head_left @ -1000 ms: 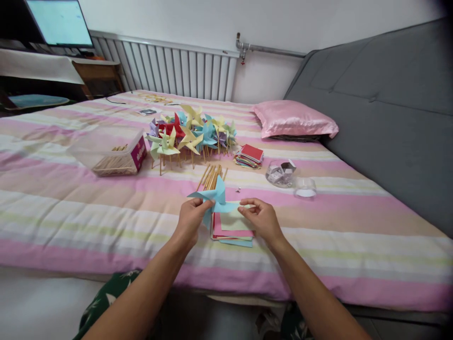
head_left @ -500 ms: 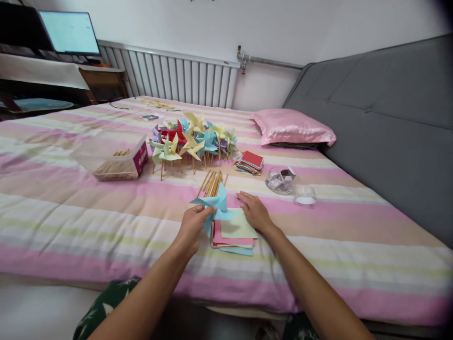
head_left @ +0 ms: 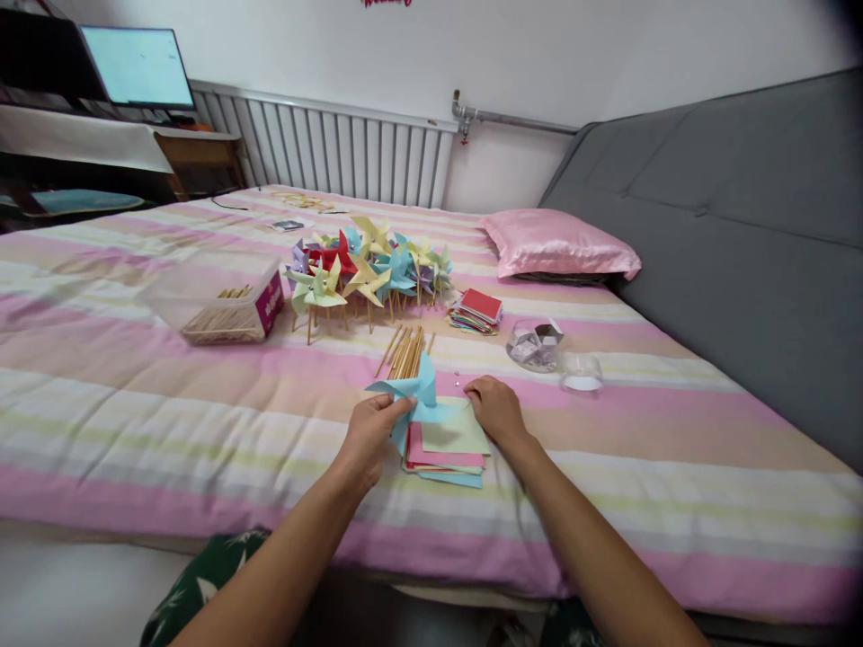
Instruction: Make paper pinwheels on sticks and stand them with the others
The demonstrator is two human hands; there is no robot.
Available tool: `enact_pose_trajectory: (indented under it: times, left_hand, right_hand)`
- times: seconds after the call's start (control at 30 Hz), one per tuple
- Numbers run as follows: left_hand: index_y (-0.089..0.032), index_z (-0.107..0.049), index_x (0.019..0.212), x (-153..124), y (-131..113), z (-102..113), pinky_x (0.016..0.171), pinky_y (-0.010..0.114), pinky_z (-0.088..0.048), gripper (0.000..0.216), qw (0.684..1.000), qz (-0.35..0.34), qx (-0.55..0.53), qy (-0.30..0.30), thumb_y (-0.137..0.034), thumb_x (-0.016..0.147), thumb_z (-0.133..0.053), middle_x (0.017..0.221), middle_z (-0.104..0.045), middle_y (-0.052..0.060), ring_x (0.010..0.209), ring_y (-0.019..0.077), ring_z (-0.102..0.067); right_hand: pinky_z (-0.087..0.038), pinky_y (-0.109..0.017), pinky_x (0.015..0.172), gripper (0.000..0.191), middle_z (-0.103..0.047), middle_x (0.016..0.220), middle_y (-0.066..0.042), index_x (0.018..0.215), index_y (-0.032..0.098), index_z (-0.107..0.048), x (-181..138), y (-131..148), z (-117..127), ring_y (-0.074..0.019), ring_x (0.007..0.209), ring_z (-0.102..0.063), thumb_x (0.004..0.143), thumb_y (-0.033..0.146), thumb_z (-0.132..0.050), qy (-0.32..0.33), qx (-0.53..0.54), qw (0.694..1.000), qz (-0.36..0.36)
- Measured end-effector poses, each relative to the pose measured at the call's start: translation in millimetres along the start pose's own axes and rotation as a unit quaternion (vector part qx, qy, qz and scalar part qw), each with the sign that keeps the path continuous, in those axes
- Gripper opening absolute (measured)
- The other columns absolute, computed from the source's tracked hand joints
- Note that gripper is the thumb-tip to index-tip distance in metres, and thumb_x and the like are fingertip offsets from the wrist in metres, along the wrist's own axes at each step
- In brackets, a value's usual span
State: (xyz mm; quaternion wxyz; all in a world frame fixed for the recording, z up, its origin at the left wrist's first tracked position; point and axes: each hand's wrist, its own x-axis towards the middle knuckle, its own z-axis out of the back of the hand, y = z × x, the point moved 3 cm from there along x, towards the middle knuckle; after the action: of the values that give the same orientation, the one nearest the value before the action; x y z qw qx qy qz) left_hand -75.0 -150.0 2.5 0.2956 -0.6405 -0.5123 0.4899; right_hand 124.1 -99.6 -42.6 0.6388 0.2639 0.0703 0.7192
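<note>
Pinched in my left hand (head_left: 373, 434) is a blue paper pinwheel (head_left: 422, 393), its folded blades partly over a stack of coloured paper sheets (head_left: 450, 438). Just beyond the pinwheel lies a bundle of thin wooden sticks (head_left: 406, 349). My right hand (head_left: 497, 409) rests at the stack's upper right corner with fingers drawn together; whatever they hold, if anything, is too small to make out. Tiny shiny fasteners (head_left: 457, 384) lie on the bedspread by its fingertips.
Several finished pinwheels (head_left: 368, 270) stand in a cluster. A clear box of sticks (head_left: 226, 323) is at left. Rightward are a second paper stack (head_left: 475, 308), a clear tub with small packets (head_left: 535, 345), a roll of clear tape (head_left: 581, 372) and a pink pillow (head_left: 559, 243).
My right hand has drawn back slightly to the right and its fingers have curled together. The tiny fasteners have come into view. My left hand still holds the pinwheel.
</note>
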Motion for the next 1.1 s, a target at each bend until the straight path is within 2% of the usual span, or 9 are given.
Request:
enact_pose_trajectory:
  times: [0.17,0.33,0.53,0.57,0.67,0.73,0.8,1.1]
  left_hand:
    - [-0.01,-0.063,0.059,2.4,3.1,1.2,0.045,0.019,-0.031,0.02,0.999,-0.005,0.03,0.012,-0.026,0.052,-0.074,0.051,-0.059,0.0,0.045,0.0072,-0.046]
    - [-0.01,-0.065,0.059,3.6,5.5,3.9,0.046,0.02,-0.029,0.021,0.998,-0.015,0.056,0.018,-0.029,0.055,-0.074,0.053,-0.06,0.002,0.046,0.0077,-0.046]
    - [-0.012,-0.065,0.056,0.8,3.0,3.3,0.048,0.02,-0.031,0.02,0.997,-0.033,0.063,0.017,-0.029,0.056,-0.075,0.054,-0.06,0.001,0.048,0.0078,-0.047]
    - [-0.012,-0.064,0.054,0.1,2.5,2.9,0.048,0.02,-0.031,0.021,0.997,-0.039,0.064,0.014,-0.029,0.056,-0.075,0.052,-0.059,0.0,0.047,0.0075,-0.046]
    - [-0.012,-0.062,0.052,-1.5,2.6,1.2,0.049,0.02,-0.032,0.022,0.996,-0.054,0.069,0.011,-0.03,0.056,-0.075,0.049,-0.055,-0.001,0.047,0.0076,-0.045]
    - [-0.012,-0.064,0.057,-2.1,3.6,-0.7,0.051,0.021,-0.034,0.022,0.995,-0.064,0.073,0.022,-0.031,0.056,-0.075,0.053,-0.058,0.0,0.05,0.0093,-0.048]
    - [-0.012,-0.065,0.058,-2.9,4.5,-2.5,0.052,0.022,-0.035,0.022,0.993,-0.079,0.081,0.03,-0.032,0.057,-0.074,0.055,-0.059,0.001,0.052,0.0101,-0.049]
    - [-0.014,-0.048,0.044,-10.1,5.6,-9.7,0.043,0.021,-0.024,0.037,0.987,-0.098,0.122,0.041,-0.036,0.057,-0.075,0.044,-0.038,-0.006,0.045,0.0063,-0.034]
  right_hand:
    - [-0.046,-0.03,0.07,0.017,-0.069,0.083,-0.006,0.085,0.018,-0.067,0.5,-5.5,2.5,-0.0196,0.075,-0.062,0.075,0.016,-0.053,-0.035,0.047,0.998,-0.027]
    - [-0.05,-0.028,0.066,0.017,-0.069,0.077,-0.003,0.082,0.018,-0.065,-0.5,-3.3,9.9,-0.0164,0.066,-0.064,0.071,0.015,-0.053,-0.059,0.147,0.986,-0.043]
    - [-0.054,-0.029,0.07,0.017,-0.068,0.084,-0.006,0.09,0.016,-0.061,-12.2,17.1,37.3,-0.0171,0.075,-0.067,0.076,0.023,-0.055,-0.108,0.267,0.956,-0.055]
    - [-0.054,-0.028,0.071,0.017,-0.068,0.085,-0.006,0.09,0.016,-0.061,-16.7,23.3,42.3,-0.0169,0.077,-0.067,0.076,0.025,-0.057,-0.113,0.293,0.948,-0.053]
    - [-0.054,-0.028,0.07,0.017,-0.067,0.082,-0.004,0.087,0.018,-0.061,-33.9,44.2,52.9,-0.0165,0.075,-0.067,0.072,0.026,-0.067,-0.114,0.45,0.885,-0.047]
    - [-0.054,-0.027,0.068,0.019,-0.068,0.081,-0.002,0.087,0.02,-0.062,-45.0,58.4,54.6,-0.0159,0.073,-0.067,0.071,0.024,-0.07,-0.08,0.497,0.863,-0.046]
    - [-0.054,-0.028,0.07,0.016,-0.069,0.08,-0.002,0.085,0.02,-0.062,-53.5,69.7,54.4,-0.0157,0.075,-0.067,0.072,0.022,-0.07,-0.055,0.518,0.853,-0.034]
    - [-0.053,-0.028,0.072,0.012,-0.068,0.08,-0.001,0.087,0.021,-0.063,-63.8,85.6,49.1,-0.0145,0.074,-0.065,0.076,0.015,-0.064,-0.063,0.437,0.896,0.036]
